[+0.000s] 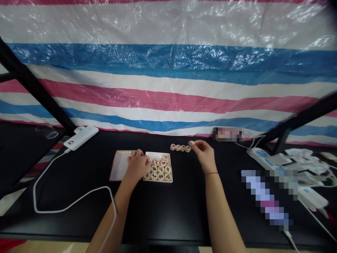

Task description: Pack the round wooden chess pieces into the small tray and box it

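A shallow white box (158,181) lies on the black table, holding round Chinese chess pieces (160,169) with red or black characters. To its left lies a pale tray-like lid (119,168) with a dark red edge. My left hand (137,164) rests where lid and box meet, fingers curled by the box's left side; what is under them is hidden. Up and to the right, a short row of red-marked chess pieces (180,148) stands on the table. At the row's right end my right hand (204,154) pinches one chess piece (191,143) between thumb and fingers.
A white power bank (81,137) with a white cable (76,207) lies at left; the cable passes over my left forearm. On the right are a power strip (263,158), tangled cables and blurred items. A striped plastic sheet (168,91) hangs behind the table.
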`<state>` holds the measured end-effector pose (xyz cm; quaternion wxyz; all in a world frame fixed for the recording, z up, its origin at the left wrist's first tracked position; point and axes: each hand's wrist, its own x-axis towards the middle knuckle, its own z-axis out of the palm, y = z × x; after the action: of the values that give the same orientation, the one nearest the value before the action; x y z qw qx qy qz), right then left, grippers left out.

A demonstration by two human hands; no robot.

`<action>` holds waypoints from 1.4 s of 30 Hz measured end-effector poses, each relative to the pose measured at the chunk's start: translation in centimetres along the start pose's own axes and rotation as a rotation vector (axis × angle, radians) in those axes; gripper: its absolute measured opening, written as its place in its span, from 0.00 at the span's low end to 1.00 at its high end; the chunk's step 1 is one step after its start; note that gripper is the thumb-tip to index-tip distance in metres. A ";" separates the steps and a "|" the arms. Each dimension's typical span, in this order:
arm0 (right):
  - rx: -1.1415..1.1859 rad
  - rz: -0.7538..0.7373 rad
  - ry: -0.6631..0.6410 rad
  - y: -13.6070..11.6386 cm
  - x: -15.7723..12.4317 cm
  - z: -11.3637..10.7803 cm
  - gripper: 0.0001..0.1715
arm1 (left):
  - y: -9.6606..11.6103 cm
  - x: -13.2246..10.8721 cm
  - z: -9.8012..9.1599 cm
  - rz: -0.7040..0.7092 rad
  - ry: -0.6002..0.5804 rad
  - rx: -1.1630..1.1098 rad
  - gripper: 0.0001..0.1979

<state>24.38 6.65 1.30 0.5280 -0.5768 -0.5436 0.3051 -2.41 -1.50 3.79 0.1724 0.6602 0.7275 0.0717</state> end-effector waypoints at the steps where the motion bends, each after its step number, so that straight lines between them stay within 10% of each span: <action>1: -0.022 0.062 0.102 1.5 -0.1 -0.9 0.24 | 0.1 0.0 0.0 -0.007 -0.002 -0.002 0.12; 5: -0.245 0.181 0.234 4.9 -0.2 -2.2 0.23 | 0.1 -0.1 0.0 -0.009 0.006 -0.015 0.11; 11: -0.412 0.174 0.194 2.9 -0.5 -1.2 0.19 | -0.3 -0.1 0.1 0.037 0.015 -0.016 0.10; 20: -0.395 -0.054 -0.278 0.3 -3.4 2.8 0.14 | -0.7 0.0 -0.8 0.089 0.008 -0.038 0.09; 28: -0.474 -0.128 -0.224 -0.6 -3.9 3.4 0.15 | -1.5 0.1 -1.6 0.152 -0.026 -0.086 0.07; 36: -0.231 -0.622 -0.370 -4.1 -7.9 6.0 0.13 | -0.4 0.6 -0.3 0.298 0.202 -0.520 0.07; 42: -0.182 -0.603 -0.330 -3.8 -8.3 6.4 0.13 | 0.9 0.5 0.7 0.283 0.162 -0.674 0.08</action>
<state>15.44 0.00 1.39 0.4456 -0.3780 -0.7925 0.1749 -1.37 -1.04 3.34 0.3104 0.6524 0.5760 0.3824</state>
